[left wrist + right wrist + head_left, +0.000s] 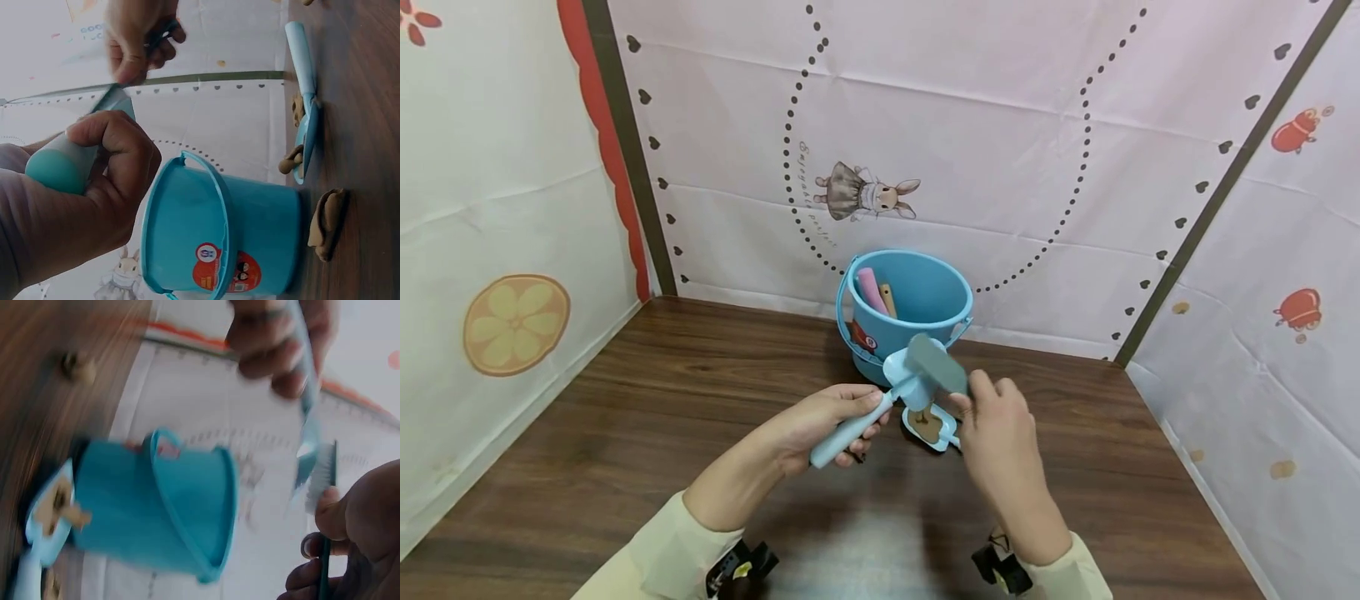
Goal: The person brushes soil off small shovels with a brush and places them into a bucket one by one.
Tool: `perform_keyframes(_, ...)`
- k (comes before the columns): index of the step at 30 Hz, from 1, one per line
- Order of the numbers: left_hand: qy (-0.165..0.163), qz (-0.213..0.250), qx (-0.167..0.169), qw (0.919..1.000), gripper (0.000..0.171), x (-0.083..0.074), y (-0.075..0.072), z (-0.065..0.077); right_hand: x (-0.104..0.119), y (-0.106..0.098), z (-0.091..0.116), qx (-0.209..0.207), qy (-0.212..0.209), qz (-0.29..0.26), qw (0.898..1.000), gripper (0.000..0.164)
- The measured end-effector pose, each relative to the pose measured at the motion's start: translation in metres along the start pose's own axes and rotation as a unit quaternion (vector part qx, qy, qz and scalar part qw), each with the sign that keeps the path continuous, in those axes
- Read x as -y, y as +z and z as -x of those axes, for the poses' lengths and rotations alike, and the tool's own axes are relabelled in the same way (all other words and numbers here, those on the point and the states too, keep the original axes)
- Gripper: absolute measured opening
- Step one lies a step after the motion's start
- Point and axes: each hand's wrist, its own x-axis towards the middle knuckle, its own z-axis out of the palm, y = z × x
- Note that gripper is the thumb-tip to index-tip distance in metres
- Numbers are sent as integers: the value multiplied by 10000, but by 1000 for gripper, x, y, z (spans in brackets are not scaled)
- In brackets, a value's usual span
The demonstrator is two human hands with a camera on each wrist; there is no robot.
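Observation:
My left hand (820,421) grips the handle of a light blue toy shovel (848,431), its blade raised in front of the bucket. My right hand (1006,437) holds a scrub brush (937,364) with a dark green back over that blade. In the right wrist view, the brush's white bristles (320,478) face the shovel blade (307,456), at or very near its surface. Below, a second light blue shovel (301,59) lies on the table, with brown, clay-like lumps (925,425) on its blade.
A blue bucket (910,337) stands behind the hands against the printed cloth wall; a pink handle (871,290) and a wooden handle (887,298) stick up inside. Another brown lump (329,222) lies on the wooden table (700,375). Cloth walls (1262,400) enclose the sides.

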Motion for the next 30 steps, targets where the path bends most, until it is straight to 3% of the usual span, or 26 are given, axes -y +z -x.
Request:
perform_keyframes(4, -39, -96, 47, 9999, 30, -1, -1, 2, -21, -2, -10, -1, 529, 114, 9985, 28)
perform_keyframes(8, -55, -26, 103, 9999, 31, -1, -1, 3, -31, -6, -13, 28, 732, 180, 9972, 31)
perform_keyframes(20, -102, 33, 77, 9999, 32, -1, 0, 2, -29, -11, -13, 2, 480, 224, 9986, 31)
perform_keyframes(30, -72, 3, -18, 10000, 32, 2, -4, 1, -26, -15, -13, 65, 525, 74, 9986, 29)
